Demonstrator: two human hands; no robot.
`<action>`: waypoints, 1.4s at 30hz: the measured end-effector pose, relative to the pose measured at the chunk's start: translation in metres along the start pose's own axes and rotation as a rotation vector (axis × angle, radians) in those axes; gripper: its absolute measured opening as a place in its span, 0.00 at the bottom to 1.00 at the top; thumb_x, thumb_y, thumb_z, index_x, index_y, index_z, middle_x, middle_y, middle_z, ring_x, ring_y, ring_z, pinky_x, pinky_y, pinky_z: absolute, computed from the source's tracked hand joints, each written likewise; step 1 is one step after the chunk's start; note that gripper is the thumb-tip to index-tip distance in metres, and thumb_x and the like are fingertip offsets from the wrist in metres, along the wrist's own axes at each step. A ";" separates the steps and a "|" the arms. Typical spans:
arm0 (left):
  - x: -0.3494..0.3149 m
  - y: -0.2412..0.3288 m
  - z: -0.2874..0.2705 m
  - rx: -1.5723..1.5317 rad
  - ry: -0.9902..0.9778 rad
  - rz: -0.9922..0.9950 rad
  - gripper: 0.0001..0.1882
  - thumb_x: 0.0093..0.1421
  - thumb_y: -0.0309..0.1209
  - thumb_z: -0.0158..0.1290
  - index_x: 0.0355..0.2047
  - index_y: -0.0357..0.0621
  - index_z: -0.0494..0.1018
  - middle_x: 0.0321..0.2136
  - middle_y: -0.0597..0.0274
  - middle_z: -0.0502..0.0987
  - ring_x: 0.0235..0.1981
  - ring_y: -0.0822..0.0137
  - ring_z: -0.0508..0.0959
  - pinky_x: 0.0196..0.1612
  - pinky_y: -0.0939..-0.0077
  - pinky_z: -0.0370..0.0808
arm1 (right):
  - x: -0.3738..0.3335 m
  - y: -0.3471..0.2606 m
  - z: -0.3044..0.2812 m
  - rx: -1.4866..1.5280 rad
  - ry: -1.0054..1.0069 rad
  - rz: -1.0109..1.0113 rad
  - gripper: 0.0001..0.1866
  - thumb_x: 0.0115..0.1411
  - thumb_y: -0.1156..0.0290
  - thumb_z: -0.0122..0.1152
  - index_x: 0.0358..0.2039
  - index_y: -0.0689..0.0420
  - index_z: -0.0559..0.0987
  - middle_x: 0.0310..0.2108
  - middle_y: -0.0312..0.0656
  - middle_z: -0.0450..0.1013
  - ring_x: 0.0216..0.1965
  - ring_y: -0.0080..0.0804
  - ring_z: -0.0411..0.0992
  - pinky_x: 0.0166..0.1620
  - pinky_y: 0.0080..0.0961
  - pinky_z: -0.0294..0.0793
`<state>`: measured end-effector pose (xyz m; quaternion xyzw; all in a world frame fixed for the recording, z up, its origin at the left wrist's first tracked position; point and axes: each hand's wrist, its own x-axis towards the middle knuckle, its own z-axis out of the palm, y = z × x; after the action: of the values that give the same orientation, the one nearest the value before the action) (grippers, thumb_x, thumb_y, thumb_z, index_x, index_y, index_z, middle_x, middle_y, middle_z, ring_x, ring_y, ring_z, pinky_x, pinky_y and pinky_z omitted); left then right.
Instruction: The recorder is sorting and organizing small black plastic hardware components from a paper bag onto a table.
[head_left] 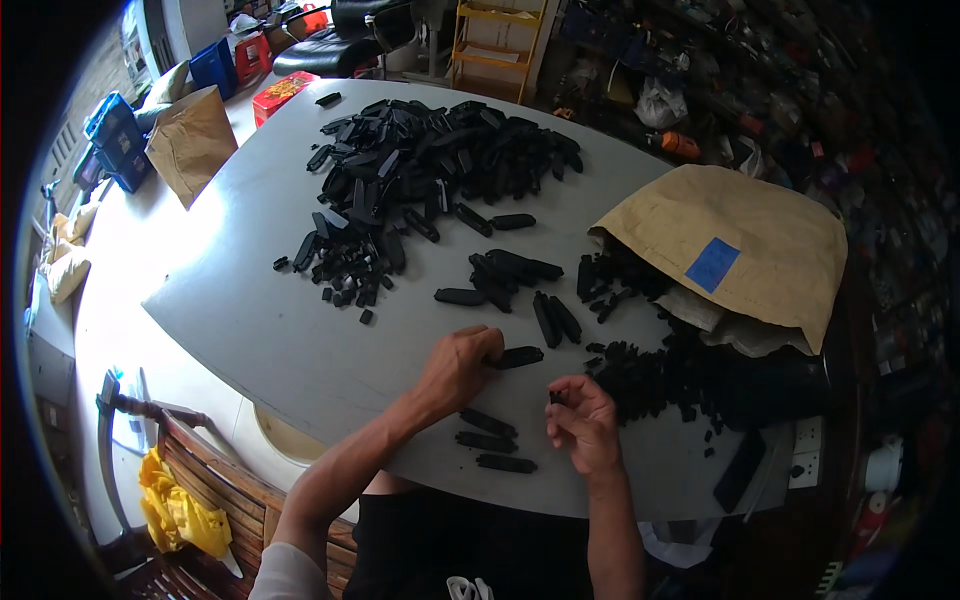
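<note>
My left hand (462, 362) is closed on one end of a long black plastic casing (521, 357), which points to the right just above the grey table (250, 300). To its right, my right hand (584, 424) pinches a small black plastic piece (555, 397) between thumb and fingers. Several black casings (487, 442) lie side by side near the table's front edge, between my forearms. Beyond my hands are two more upright-lying casings (557, 318) and a small cluster of casings (500, 278). A heap of tiny black pieces (645, 380) spreads beside my right hand.
A large pile of black casings (430, 150) covers the far table, with small black caps (350, 272) at its near left. At right, a brown paper sack (740, 240) lies open, spilling black parts. A wooden chair (215, 470) with a yellow bag (180, 505) stands at lower left.
</note>
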<state>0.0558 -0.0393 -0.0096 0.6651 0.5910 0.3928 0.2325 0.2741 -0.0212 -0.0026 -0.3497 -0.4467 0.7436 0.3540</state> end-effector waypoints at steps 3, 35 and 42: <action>-0.004 0.008 0.004 -0.047 0.022 -0.034 0.21 0.42 0.18 0.58 0.39 0.41 0.70 0.27 0.55 0.72 0.28 0.53 0.75 0.31 0.66 0.72 | 0.002 -0.001 0.005 -0.082 0.007 -0.012 0.10 0.57 0.79 0.52 0.41 0.61 0.73 0.25 0.38 0.71 0.20 0.20 0.68 0.20 0.15 0.66; 0.011 0.000 0.003 -0.053 -0.181 0.045 0.07 0.54 0.26 0.52 0.34 0.40 0.74 0.30 0.49 0.71 0.30 0.48 0.74 0.35 0.63 0.70 | 0.022 0.009 0.012 -0.811 0.131 -0.319 0.10 0.50 0.85 0.59 0.34 0.63 0.76 0.29 0.36 0.69 0.27 0.20 0.71 0.28 0.17 0.71; 0.000 -0.003 -0.003 -0.134 -0.128 0.065 0.11 0.49 0.22 0.54 0.35 0.39 0.72 0.32 0.54 0.71 0.33 0.52 0.74 0.38 0.64 0.71 | 0.031 0.006 0.022 -0.922 0.124 -0.320 0.11 0.48 0.83 0.62 0.34 0.62 0.76 0.34 0.41 0.69 0.34 0.33 0.73 0.34 0.24 0.72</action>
<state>0.0513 -0.0387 -0.0102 0.6908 0.5253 0.3953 0.3009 0.2389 -0.0064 -0.0063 -0.4408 -0.7554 0.3824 0.2979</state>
